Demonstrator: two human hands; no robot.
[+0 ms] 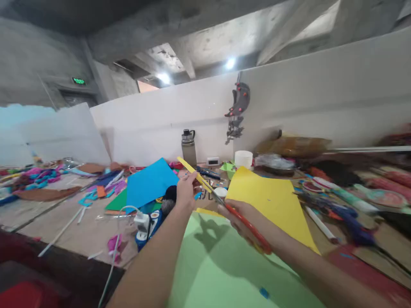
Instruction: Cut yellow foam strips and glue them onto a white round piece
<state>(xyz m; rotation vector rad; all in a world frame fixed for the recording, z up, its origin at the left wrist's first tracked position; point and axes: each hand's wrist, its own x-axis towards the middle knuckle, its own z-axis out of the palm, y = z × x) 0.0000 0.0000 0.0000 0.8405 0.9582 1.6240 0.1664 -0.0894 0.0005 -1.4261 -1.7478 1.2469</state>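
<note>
My left hand (186, 189) is closed on a narrow yellow strip (184, 163), which slants down toward the scissors. In my right hand (240, 216) is a pair of scissors with red-orange handles (252, 231); their blades (217, 198) lie along the lower end of the strip. Whether the blades bite into it I cannot tell. Below both hands lies a light green sheet (205, 265), on which their shadow falls. A large yellow sheet (272, 196) rests just right of the scissors. A small blue scrap (264, 293) sits on the green sheet.
Blue sheets (149, 182) lie left of my hands, near a power strip (149, 226) with a white plug and cable. Behind stand a bottle (189, 147), a white tape roll (243, 159) and a small white device (212, 161). Tools and scraps crowd the right side.
</note>
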